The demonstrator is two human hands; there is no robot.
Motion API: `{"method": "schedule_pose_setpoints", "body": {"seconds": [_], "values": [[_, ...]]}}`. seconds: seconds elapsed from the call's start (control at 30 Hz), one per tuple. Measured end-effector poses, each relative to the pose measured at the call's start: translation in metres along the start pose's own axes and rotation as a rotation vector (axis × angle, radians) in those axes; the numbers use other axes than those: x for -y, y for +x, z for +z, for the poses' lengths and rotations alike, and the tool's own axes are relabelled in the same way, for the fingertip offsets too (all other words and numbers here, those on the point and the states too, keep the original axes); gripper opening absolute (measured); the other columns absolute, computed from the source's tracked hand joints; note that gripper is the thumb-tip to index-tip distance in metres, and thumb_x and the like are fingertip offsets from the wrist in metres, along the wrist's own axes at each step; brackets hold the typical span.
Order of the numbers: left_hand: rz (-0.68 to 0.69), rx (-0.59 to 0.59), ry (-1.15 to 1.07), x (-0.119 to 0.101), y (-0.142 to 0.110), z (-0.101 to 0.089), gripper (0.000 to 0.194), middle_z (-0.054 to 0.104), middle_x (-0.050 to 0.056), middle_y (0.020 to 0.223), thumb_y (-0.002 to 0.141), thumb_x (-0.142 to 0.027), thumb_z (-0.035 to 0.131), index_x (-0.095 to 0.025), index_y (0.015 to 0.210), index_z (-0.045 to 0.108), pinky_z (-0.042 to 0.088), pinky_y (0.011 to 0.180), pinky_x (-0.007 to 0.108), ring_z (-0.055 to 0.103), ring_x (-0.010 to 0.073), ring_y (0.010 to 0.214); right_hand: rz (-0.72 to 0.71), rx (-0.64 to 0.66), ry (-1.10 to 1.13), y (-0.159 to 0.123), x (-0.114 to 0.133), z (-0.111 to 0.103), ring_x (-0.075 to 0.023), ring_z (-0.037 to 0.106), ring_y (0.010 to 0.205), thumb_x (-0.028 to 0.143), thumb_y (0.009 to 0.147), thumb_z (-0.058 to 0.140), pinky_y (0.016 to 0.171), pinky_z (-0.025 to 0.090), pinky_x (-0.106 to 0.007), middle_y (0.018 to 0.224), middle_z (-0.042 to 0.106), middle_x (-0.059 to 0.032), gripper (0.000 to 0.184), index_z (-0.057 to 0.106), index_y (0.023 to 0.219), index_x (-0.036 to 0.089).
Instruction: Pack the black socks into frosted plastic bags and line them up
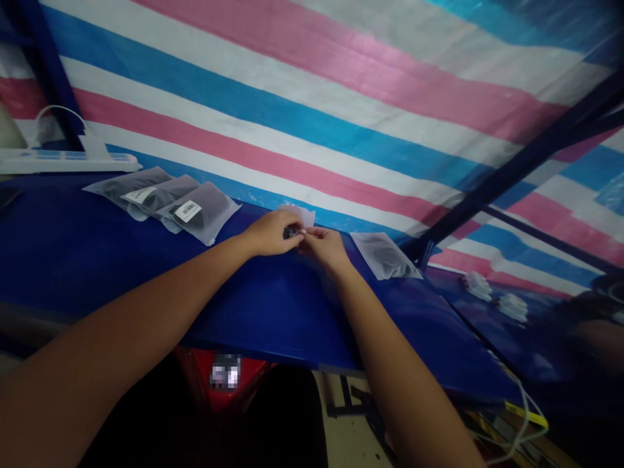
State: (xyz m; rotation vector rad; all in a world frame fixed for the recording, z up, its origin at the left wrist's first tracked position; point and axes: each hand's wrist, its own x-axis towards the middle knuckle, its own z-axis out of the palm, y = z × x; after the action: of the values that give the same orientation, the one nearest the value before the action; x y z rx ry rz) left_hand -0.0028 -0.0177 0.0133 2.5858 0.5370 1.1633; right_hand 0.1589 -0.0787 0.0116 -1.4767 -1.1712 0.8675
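Observation:
Both my hands meet above the middle of the blue table (pixel 287 305). My left hand (pixel 273 233) is closed around a small dark object (pixel 291 231) whose kind I cannot make out. The fingertips of my right hand (pixel 325 246) pinch together right beside it, at a tiny pale bit on its edge. Behind the hands shows part of a frosted plastic bag (pixel 306 216). To the left lie several frosted bags with dark contents, the nearest bag (pixel 202 211) bearing a barcode label (pixel 188 210). Another frosted bag (pixel 387 255) rests to the right of my right hand.
A white power strip (pixel 68 161) with a plug stands at the back left. Striped plastic sheeting (pixel 302 130) hangs behind the table, crossed by a dark metal post (pixel 492 179) at right. Small white items (pixel 511 307) sit on the farther right surface. Cables (pixel 524 416) hang at lower right.

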Motion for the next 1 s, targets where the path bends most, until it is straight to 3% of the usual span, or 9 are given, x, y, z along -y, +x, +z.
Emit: {"method": "schedule_pose_setpoints", "body": {"seconds": [0.2,0.3,0.4,0.5,0.7,1.0], "values": [[-0.031,0.048,0.115,0.001,0.001,0.001,0.019,0.069,0.004,0.102,0.091,-0.023,0.049,-0.022,0.099,0.066,0.047,0.084,0.032,0.062,0.0189,0.097,-0.329,-0.11,-0.584,-0.005,0.002,-0.001,-0.0233,0.069,0.085,0.034,0.086,0.059,0.075,0.052,-0.031,0.09,0.074,-0.0049,0.023,0.074,0.1,0.022],[-0.016,0.052,0.17,0.005,0.002,0.0,0.02,0.068,0.004,0.107,0.091,-0.021,0.048,-0.022,0.101,0.066,0.046,0.086,0.032,0.061,0.0193,0.101,-0.392,-0.165,-0.818,-0.012,0.009,0.0,-0.0273,0.068,0.092,0.036,0.088,0.054,0.081,0.048,-0.034,0.096,0.074,-0.0077,0.026,0.075,0.1,0.023],[0.005,0.043,0.193,0.007,0.002,0.0,0.021,0.068,0.005,0.106,0.09,-0.019,0.048,-0.021,0.1,0.066,0.046,0.084,0.031,0.061,0.0189,0.099,-0.415,-0.193,-0.994,-0.017,0.015,0.002,-0.0278,0.067,0.088,0.035,0.089,0.052,0.079,0.046,-0.035,0.091,0.073,-0.0094,0.027,0.075,0.094,0.022],[0.016,0.039,0.213,0.008,0.002,-0.001,0.02,0.069,0.004,0.102,0.088,-0.017,0.049,-0.02,0.098,0.067,0.046,0.083,0.03,0.061,0.0184,0.096,-0.475,-0.21,-1.066,-0.02,0.015,0.003,-0.0255,0.066,0.084,0.035,0.089,0.052,0.076,0.046,-0.033,0.087,0.072,-0.0083,0.025,0.073,0.096,0.022],[0.049,0.037,0.328,0.004,0.001,-0.013,0.017,0.068,0.006,0.095,0.085,-0.019,0.052,-0.018,0.092,0.067,0.046,0.081,0.032,0.061,0.0204,0.093,-0.735,-0.203,-1.029,-0.02,0.012,0.004,-0.022,0.065,0.088,0.03,0.094,0.049,0.074,0.045,-0.03,0.098,0.071,-0.0054,0.026,0.068,0.112,0.024],[0.056,0.043,0.399,0.001,0.002,-0.018,0.02,0.068,0.007,0.091,0.087,-0.019,0.049,-0.017,0.09,0.069,0.046,0.076,0.034,0.062,0.0214,0.087,-0.815,-0.249,-1.126,-0.02,0.01,0.006,-0.0189,0.06,0.084,0.032,0.101,0.04,0.062,0.036,-0.027,0.102,0.065,-0.0068,0.029,0.066,0.108,0.022]]}}
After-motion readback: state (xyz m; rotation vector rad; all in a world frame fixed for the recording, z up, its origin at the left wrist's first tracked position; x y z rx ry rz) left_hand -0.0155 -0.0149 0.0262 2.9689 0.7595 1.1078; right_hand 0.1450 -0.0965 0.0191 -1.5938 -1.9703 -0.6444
